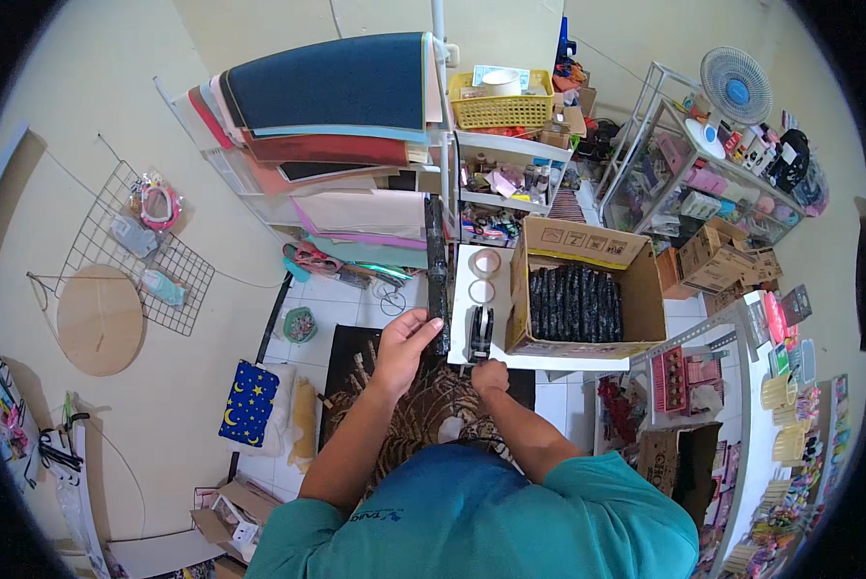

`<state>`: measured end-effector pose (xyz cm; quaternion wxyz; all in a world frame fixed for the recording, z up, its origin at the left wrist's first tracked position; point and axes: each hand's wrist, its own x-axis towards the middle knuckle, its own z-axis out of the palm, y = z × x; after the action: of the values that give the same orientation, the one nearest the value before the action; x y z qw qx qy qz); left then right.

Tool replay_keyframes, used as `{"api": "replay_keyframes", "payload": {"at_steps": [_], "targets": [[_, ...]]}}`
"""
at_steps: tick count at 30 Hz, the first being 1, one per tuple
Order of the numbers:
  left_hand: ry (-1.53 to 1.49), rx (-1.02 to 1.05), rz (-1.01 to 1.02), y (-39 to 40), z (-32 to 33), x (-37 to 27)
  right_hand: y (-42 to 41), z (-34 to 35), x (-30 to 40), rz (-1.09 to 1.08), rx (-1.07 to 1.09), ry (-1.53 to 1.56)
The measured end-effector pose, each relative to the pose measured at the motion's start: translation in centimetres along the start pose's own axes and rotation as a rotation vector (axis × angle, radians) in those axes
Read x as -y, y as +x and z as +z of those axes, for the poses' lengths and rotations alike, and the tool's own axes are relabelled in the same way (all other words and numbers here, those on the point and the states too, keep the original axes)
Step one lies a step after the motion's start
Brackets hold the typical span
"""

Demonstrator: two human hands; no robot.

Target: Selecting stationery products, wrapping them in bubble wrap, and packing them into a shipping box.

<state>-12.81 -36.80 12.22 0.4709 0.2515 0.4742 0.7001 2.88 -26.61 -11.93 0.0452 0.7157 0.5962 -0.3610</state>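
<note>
My left hand (409,349) grips the lower end of a long, narrow bar wrapped in shiny black plastic (436,271). The bar stands lengthwise away from me, left of the white tabletop (494,329). At the table's front edge, my right hand (491,378) is closed around the near end of a black hand-held tape dispenser (481,334); the fingers hide its handle. Beyond the dispenser lie two tape rolls (486,263). To the right, an open cardboard box (585,349) holds several similar black-wrapped pieces (575,304) packed side by side.
A rack hung with coloured sheets (331,90) stands at the far left. Behind the table are a white shelf (509,199) and a yellow basket (502,112). Crowded shelves (737,434) line the right side. Below me lies a dark patterned mat (346,376); a blue pillow (249,403) rests left.
</note>
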Motion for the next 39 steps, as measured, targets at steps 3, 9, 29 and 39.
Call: {"api": "replay_keyframes", "payload": {"at_steps": [3, 9, 29, 39], "targets": [[0.010, -0.013, 0.005, 0.2, 0.3, -0.3, -0.3, 0.0, -0.9, -0.351, -0.167, 0.063], [0.073, -0.047, 0.054, 1.2, -0.3, -0.6, -6.0, -15.1, 6.7, -1.051, 0.026, 0.414], [0.353, -0.098, 0.288, 2.4, 2.2, 0.8, -13.9, -30.2, 18.5, -1.438, 0.124, -0.161], [0.323, -0.141, 0.283, 2.5, 1.5, 0.4, -13.3, -28.4, 16.5, -1.143, 0.128, 0.210]]}}
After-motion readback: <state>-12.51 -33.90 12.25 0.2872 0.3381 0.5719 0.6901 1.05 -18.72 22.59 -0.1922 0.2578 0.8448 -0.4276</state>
